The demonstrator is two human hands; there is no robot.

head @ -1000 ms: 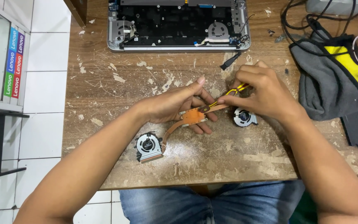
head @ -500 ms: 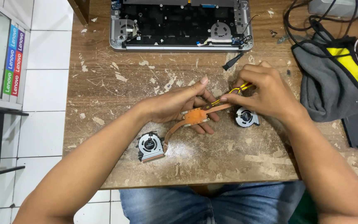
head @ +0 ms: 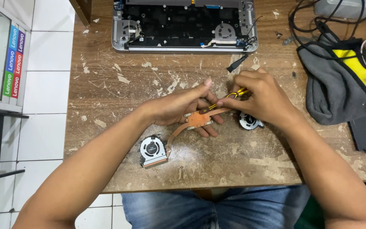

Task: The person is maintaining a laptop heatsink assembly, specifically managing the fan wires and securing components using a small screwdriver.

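Observation:
A copper heat pipe assembly point(head: 198, 120) lies on the worn wooden table point(head: 106, 93), with a round fan at its left end point(head: 152, 150) and another fan at its right end point(head: 250, 121). My left hand point(head: 183, 106) holds the copper plate in the middle, fingers under and beside it. My right hand point(head: 261, 97) grips a small yellow and black tool point(head: 229, 96), its tip pressed to the plate. The right fan is partly hidden under my right hand.
An opened laptop base point(head: 185, 25) with exposed internals sits at the table's far edge. A small black part point(head: 237, 63) lies in front of it. A grey and yellow cloth bag point(head: 339, 80) and black cables point(head: 306, 17) occupy the right side. White tiled floor lies left.
Both hands stay on the copper plate and tool. The view has shifted slightly; nothing was taken up or let go.

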